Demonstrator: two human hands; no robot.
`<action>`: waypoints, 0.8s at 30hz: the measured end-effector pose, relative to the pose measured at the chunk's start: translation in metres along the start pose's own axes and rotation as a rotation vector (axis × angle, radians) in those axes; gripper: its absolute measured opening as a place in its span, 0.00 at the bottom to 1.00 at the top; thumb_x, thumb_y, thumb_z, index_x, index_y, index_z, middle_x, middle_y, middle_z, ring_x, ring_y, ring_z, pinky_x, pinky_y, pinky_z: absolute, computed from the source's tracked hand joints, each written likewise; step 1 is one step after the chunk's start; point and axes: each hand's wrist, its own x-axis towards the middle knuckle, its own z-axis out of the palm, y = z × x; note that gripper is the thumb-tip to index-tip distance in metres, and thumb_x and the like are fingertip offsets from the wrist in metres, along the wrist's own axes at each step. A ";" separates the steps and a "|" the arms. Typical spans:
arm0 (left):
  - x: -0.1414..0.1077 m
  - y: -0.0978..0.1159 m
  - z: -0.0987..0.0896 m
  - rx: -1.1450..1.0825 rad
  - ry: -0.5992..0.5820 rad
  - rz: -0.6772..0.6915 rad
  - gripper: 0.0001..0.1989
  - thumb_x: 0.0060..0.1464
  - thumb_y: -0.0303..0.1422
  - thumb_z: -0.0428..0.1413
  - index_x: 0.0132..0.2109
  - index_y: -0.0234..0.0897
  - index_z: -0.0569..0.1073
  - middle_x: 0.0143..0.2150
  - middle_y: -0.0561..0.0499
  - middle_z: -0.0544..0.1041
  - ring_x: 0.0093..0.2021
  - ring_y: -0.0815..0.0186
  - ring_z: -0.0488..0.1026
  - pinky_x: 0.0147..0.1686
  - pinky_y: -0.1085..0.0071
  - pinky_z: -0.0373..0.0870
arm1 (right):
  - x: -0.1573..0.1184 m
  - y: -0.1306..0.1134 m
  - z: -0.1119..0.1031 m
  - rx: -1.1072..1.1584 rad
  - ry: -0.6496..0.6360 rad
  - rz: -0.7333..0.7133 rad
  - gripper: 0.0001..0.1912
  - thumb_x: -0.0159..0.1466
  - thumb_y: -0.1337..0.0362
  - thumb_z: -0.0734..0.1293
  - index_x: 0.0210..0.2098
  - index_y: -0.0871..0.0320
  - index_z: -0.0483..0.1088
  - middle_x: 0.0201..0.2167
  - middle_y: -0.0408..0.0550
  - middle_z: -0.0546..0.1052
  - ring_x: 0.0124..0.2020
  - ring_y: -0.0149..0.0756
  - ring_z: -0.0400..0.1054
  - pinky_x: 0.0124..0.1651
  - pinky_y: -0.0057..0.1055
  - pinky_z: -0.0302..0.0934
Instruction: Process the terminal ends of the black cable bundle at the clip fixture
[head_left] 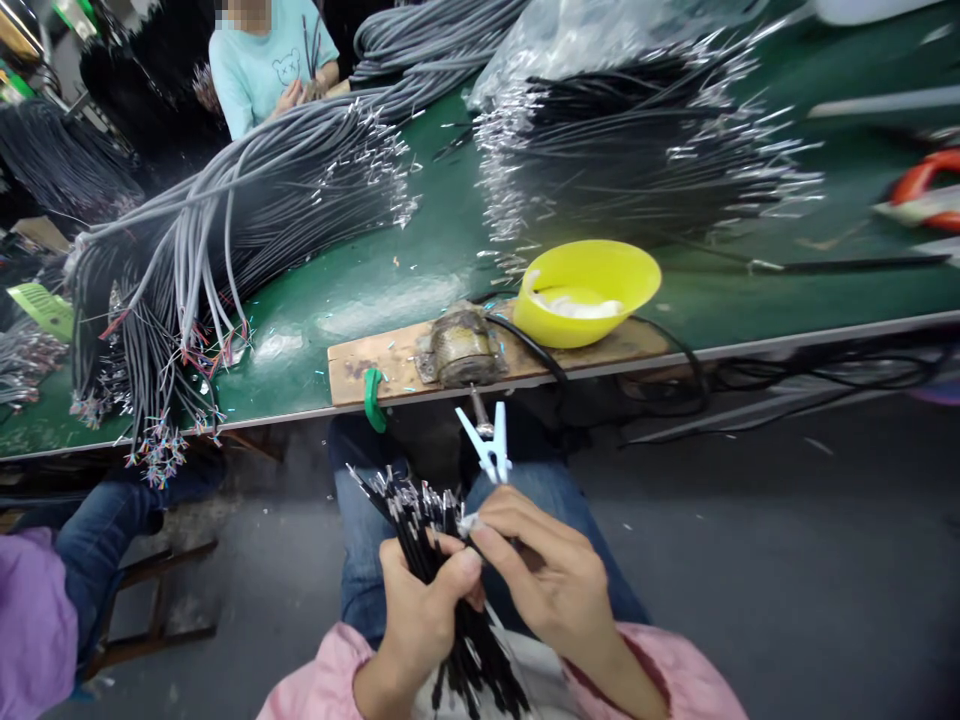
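A bundle of black cables (416, 540) with bare silvery ends is gripped in my left hand (424, 605), above my lap. My right hand (544, 570) is closed at the bundle's right side, its thumb and fingers pinching a small whitish piece (469, 524) beside my left thumb. Just beyond my right hand, a light blue clip (491, 445) sits at the shaft of a small motor (463, 345). The motor is mounted on a wooden board (360, 375) at the table edge. A yellow bowl (581, 325) with white material inside stands on the board.
Grey cables (202, 200) hang over the green table (360, 290) at left. More black cables (615, 160) lie behind the bowl. A green clamp (374, 400) grips the board. Red-orange handles (930, 190) lie at right. A person (259, 70) handles cables across the table; another's purple sleeve (37, 620) shows at left.
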 end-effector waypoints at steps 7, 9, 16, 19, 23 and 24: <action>0.000 -0.002 0.000 -0.011 -0.069 -0.017 0.25 0.33 0.55 0.60 0.19 0.34 0.70 0.12 0.54 0.62 0.14 0.69 0.62 0.17 0.68 0.65 | -0.007 0.011 0.000 0.233 -0.044 0.303 0.18 0.60 0.60 0.64 0.15 0.57 0.66 0.14 0.43 0.67 0.19 0.34 0.61 0.22 0.30 0.57; 0.000 -0.003 0.001 -0.011 -0.071 -0.012 0.26 0.33 0.56 0.60 0.19 0.34 0.71 0.11 0.54 0.62 0.13 0.69 0.61 0.17 0.68 0.65 | -0.010 0.015 0.003 0.332 -0.037 0.417 0.19 0.58 0.57 0.66 0.14 0.57 0.65 0.14 0.42 0.65 0.18 0.33 0.59 0.21 0.29 0.55; -0.007 0.005 -0.006 0.031 -0.059 0.043 0.21 0.38 0.50 0.61 0.19 0.35 0.73 0.12 0.52 0.67 0.15 0.67 0.63 0.20 0.67 0.65 | -0.009 0.010 -0.001 0.420 -0.056 0.538 0.15 0.55 0.52 0.68 0.22 0.57 0.71 0.20 0.44 0.68 0.22 0.33 0.62 0.25 0.29 0.59; -0.009 0.009 -0.007 0.058 -0.049 0.067 0.16 0.37 0.44 0.64 0.18 0.37 0.73 0.14 0.52 0.68 0.17 0.66 0.65 0.21 0.67 0.65 | -0.005 0.004 -0.006 0.321 -0.115 0.418 0.12 0.55 0.55 0.70 0.22 0.57 0.71 0.21 0.44 0.68 0.25 0.35 0.62 0.27 0.29 0.59; -0.010 0.015 0.000 0.073 -0.003 0.118 0.16 0.38 0.40 0.63 0.16 0.36 0.69 0.14 0.55 0.65 0.16 0.70 0.62 0.19 0.72 0.63 | -0.007 0.003 -0.003 0.345 -0.086 0.422 0.16 0.58 0.54 0.67 0.20 0.56 0.66 0.20 0.41 0.64 0.21 0.32 0.60 0.22 0.28 0.57; -0.010 0.017 0.003 0.090 0.015 0.149 0.17 0.39 0.40 0.63 0.15 0.36 0.67 0.14 0.55 0.64 0.16 0.70 0.62 0.18 0.72 0.62 | -0.010 0.003 -0.001 0.330 -0.043 0.400 0.16 0.59 0.55 0.66 0.19 0.56 0.64 0.19 0.41 0.63 0.21 0.32 0.60 0.21 0.27 0.57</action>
